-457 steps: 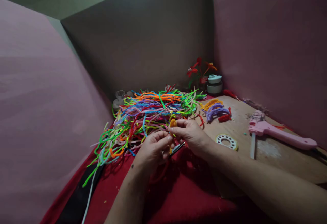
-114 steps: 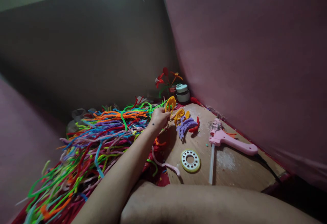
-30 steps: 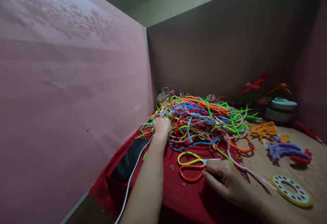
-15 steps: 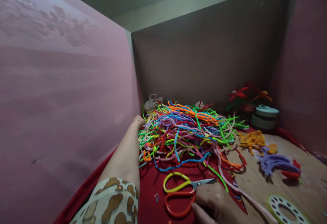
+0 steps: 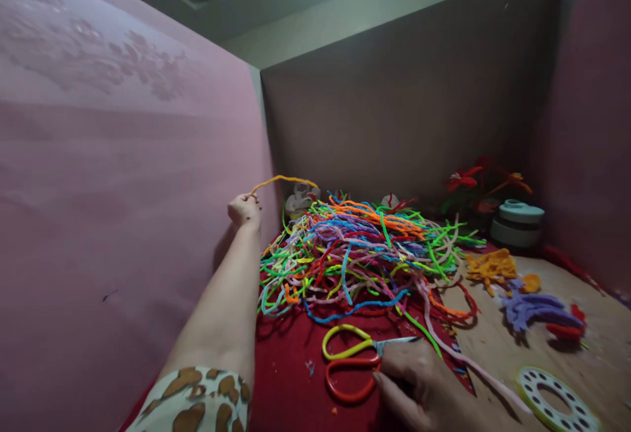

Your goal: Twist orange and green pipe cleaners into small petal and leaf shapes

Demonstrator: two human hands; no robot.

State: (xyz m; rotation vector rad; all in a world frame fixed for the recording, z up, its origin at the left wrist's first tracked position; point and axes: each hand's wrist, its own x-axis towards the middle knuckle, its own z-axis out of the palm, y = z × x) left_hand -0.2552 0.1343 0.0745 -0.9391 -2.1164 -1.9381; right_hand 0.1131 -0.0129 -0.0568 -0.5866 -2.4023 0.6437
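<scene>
My left hand [image 5: 245, 210] is raised by the left wall, its fingers pinched on one end of a yellow-orange pipe cleaner [image 5: 282, 177]. The stem arches to the right above the back left of the pile. A large tangled pile of coloured pipe cleaners [image 5: 345, 254] lies before me. My right hand [image 5: 414, 376] rests at the front with its fingers curled closed, partly over the scissors [image 5: 349, 358], which have one yellow and one red handle. The blades are partly covered by that hand. What its fingers hold, if anything, is hidden.
To the right, brown cardboard [image 5: 493, 327] carries orange fuzzy pieces [image 5: 493, 269], purple ones [image 5: 537, 313], a red one [image 5: 566, 330] and a white holed ring [image 5: 557, 399]. Behind stand a lidded pale-green container [image 5: 517, 221] and red flowers [image 5: 463, 179]. Pink walls rise at both sides.
My left hand has come up and left from behind the pile's left edge, drawing out the yellow-orange pipe cleaner. My right hand stays beside the scissors. The view has shifted slightly.
</scene>
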